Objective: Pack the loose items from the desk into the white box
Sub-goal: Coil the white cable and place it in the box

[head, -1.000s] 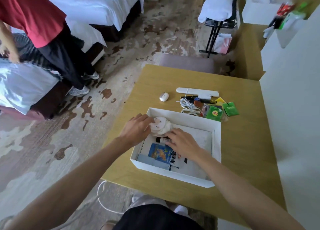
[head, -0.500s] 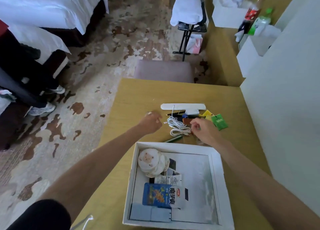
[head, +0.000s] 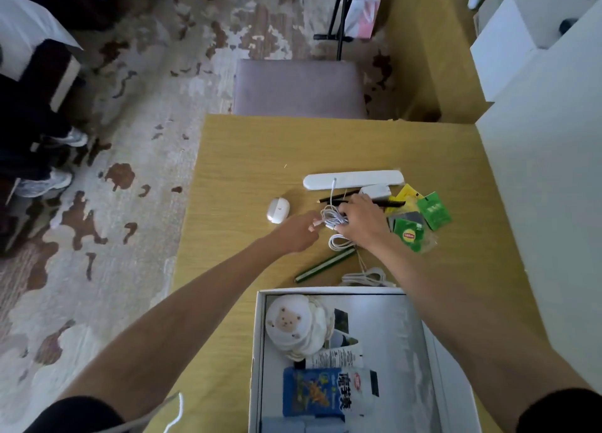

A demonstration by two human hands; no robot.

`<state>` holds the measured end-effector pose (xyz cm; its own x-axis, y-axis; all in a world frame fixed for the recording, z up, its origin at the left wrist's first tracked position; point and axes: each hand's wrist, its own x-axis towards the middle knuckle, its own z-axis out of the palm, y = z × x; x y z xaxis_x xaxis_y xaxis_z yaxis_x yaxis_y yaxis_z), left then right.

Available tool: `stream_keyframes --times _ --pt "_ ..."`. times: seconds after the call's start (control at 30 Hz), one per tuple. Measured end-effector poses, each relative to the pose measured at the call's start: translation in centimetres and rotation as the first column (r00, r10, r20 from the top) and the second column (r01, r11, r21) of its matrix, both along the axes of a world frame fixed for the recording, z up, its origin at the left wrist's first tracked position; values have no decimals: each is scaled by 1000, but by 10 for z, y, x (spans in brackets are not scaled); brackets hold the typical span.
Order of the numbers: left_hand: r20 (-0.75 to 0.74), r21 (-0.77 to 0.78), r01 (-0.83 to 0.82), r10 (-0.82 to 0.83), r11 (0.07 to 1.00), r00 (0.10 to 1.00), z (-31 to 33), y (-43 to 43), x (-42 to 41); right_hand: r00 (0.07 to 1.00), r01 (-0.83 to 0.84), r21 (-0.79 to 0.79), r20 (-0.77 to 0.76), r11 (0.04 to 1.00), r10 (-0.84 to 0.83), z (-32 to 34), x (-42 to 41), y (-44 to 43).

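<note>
The white box [head: 257, 351] sits at the desk's near edge and holds a round bear-print pad [head: 288, 322] and a blue snack packet [head: 312, 395]. Beyond it, my right hand [head: 361, 221] is shut on a coiled white cable [head: 330, 217]. My left hand [head: 298, 232] pinches the same coil from the left. More white cable [head: 338, 240] trails below the hands. A small white mouse-like device [head: 277, 210] lies just left of my left hand. A long white case [head: 353, 180], a green pen [head: 325, 265] and green tea bags [head: 410, 235] lie around.
Another white cable bundle [head: 366, 278] lies against the box's far rim. A grey stool [head: 298, 90] stands past the desk's far edge. A white wall [head: 547, 188] borders the desk on the right. A person's shoes [head: 45, 182] are on the carpet at the left.
Both hands left the box after setting the round pad inside, reached to the loose pile and closed on the white cable. The camera tilted down and closer.
</note>
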<state>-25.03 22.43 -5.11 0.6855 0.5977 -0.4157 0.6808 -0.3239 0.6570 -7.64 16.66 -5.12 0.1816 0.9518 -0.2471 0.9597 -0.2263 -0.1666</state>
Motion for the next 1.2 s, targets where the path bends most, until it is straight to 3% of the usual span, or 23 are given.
stream_keyframes --times 0.1,0.17,0.3,0.4,0.5,0.57,0.8,0.93,1.03,1.13,1.2 --pt "-11 -21 -57 57 998 998 -1 3 -7 991 3 21 -137 1000 0 8 8 -1" --pt "-31 -5 -67 67 998 997 -1 3 -8 929 102 72 -364 992 -69 21 15 -6" --pt "5 106 62 -63 992 998 5 -4 13 558 447 37 -793 894 -247 55 29 -29" --pt "-7 240 213 -218 947 976 8 -16 40 361 559 -33 -890 829 -279 70 38 -49" --pt "-129 346 317 -290 883 948 6 -26 61 274 604 -59 -921 795 -276 82 45 -72" --pt "-166 370 324 -281 871 945 5 -29 70 261 621 -40 -931 783 -255 87 50 -90" --pt "-277 422 334 -231 843 933 7 -27 64 352 566 33 -914 824 -205 110 47 -155" --pt "-168 423 216 -158 880 973 22 -34 46 409 507 85 -900 858 -152 122 36 -180" --pt "-5 323 -26 30 946 1000 45 -44 34 460 441 122 -882 889 -107 129 23 -194" --pt "241 128 -302 266 945 934 75 -59 24 496 396 175 -867 901 -49 131 13 -207" --pt "385 -31 -386 367 922 846 100 -75 13 560 308 197 -828 931 -10 128 7 -213"
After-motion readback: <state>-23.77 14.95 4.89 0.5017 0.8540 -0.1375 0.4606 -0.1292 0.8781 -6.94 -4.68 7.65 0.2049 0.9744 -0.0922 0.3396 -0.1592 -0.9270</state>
